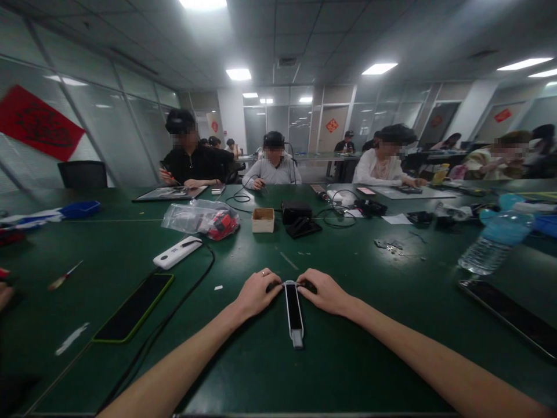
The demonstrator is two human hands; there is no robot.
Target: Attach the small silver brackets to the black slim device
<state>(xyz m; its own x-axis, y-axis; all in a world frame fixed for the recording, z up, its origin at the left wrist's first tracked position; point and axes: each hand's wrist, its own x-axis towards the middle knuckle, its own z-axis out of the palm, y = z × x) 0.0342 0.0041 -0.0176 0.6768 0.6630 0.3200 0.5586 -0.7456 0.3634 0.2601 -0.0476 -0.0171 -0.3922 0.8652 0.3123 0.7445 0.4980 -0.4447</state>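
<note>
A slim device (295, 310) with a black face, a white rim and a light grey tip at its near end lies lengthwise on the green table in front of me. My left hand (259, 293) rests at the left of its far end, fingers curled in and fingertips at the corner. On the opposite side my right hand (324, 291) mirrors this, thumb and fingers closed at the far right corner. Just what the fingertips pinch there is too small to make out clearly.
Left lie a phone with a green edge (134, 307), a white power strip (178, 252) with a black cable, and a plastic bag (202, 217). Ahead stands a small open box (263, 222). On the right are a water bottle (489, 247) and another phone (509, 313). People sit opposite.
</note>
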